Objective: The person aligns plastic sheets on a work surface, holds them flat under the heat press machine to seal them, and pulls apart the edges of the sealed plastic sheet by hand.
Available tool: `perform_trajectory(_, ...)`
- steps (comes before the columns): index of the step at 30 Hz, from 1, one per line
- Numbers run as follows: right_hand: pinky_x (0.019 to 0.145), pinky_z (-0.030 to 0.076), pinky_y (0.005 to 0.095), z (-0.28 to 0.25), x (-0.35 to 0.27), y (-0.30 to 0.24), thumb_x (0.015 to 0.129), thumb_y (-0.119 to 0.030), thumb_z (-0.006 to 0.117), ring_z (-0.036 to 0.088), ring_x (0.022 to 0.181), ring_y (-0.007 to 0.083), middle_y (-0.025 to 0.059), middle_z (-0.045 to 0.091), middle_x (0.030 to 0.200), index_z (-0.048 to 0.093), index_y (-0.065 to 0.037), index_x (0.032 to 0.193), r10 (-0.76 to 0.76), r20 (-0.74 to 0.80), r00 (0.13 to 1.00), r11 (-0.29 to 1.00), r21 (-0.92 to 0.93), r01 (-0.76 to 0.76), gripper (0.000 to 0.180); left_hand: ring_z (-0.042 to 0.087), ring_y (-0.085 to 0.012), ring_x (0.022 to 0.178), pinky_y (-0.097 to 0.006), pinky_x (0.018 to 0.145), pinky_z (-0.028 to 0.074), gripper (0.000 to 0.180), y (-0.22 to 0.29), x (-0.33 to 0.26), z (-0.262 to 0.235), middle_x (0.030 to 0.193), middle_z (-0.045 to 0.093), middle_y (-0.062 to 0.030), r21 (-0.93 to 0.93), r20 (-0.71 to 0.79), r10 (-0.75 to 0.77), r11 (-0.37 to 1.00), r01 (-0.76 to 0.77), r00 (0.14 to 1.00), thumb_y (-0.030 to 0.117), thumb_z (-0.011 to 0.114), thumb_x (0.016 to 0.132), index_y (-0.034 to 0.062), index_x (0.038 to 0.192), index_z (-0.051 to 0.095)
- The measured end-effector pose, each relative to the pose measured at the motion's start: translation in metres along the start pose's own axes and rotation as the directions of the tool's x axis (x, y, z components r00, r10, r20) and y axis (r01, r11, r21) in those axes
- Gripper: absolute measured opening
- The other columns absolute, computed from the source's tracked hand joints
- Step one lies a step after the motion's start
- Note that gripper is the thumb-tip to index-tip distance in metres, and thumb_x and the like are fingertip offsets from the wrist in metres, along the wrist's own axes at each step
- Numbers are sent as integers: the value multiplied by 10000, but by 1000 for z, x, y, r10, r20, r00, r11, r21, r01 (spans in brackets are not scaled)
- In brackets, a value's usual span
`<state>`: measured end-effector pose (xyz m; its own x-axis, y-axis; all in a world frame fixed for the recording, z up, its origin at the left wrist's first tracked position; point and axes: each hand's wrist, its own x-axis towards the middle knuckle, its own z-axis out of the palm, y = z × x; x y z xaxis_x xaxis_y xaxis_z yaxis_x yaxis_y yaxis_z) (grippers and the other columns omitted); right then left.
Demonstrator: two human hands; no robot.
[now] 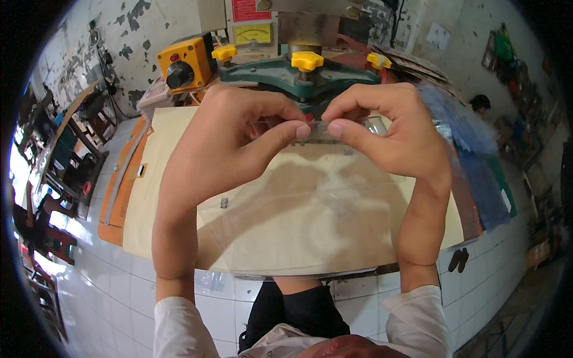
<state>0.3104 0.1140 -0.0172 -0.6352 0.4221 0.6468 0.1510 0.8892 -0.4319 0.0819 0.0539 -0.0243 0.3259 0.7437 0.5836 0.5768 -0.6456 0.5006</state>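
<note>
Both my hands are raised over a cream-coloured sheet (pixel 286 253) that covers the work table. My left hand (pixel 239 134) pinches thumb against fingers on thin clear plastic. A short way to its right, my right hand (pixel 388 131) pinches the same way at the plastic's far edge. The clear plastic sheet (pixel 343 194) shows only by its glints and faint edge lines across the cream surface. A small dark clip-like piece (pixel 224 203) lies on the left part of it. Just beyond my fingertips stands a green metal press head (pixel 268 73) with yellow knobs.
A yellow control box (pixel 186 62) with a black dial sits at the back left. Blue plastic film (pixel 477 155) hangs at the right side. A metal ruler-like strip (pixel 122 179) lies on the orange board at left. Another person (pixel 480 102) is partly visible at far right.
</note>
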Motion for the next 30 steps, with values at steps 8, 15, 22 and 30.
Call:
perform_trajectory(8, 706, 525, 247, -2, -3, 4, 813, 29, 731, 668, 786, 117, 59, 696, 883, 696, 4, 1042, -43, 19, 999, 999, 24, 43, 233, 612, -87, 629, -233, 578, 482, 150, -3, -1, 5, 736, 691, -62, -29, -42, 5, 1000, -6, 999, 98, 728, 903, -44, 855, 716)
perform_trajectory(15, 711, 523, 243, -1, -2, 7, 813, 43, 719, 659, 783, 115, 62, 704, 898, 707, 9, 989, -59, 32, 998, 998, 29, 58, 179, 611, -84, 644, -225, 583, 485, 165, -3, -2, 4, 750, 687, -60, -29, -32, -38, 999, 37, 999, 119, 735, 907, -41, 870, 718)
perform_trajectory(22, 727, 501, 242, -2, -1, 5, 813, 24, 715, 640, 791, 117, 68, 707, 914, 706, 15, 975, -46, 48, 998, 999, -15, 47, 162, 620, -86, 654, -226, 585, 484, 164, -4, -2, 4, 738, 680, -46, -29, -40, -20, 999, 18, 999, 128, 746, 902, -31, 868, 724)
perform_trajectory(30, 752, 478, 236, 0, -1, 4, 855, 13, 679, 611, 810, 84, 32, 668, 887, 678, -9, 1095, -6, -8, 1000, 999, 35, 7, 240, 622, -83, 639, -232, 582, 478, 176, -6, -3, 0, 716, 683, -43, 12, -44, 17, 1000, -17, 999, 137, 755, 895, -35, 875, 728)
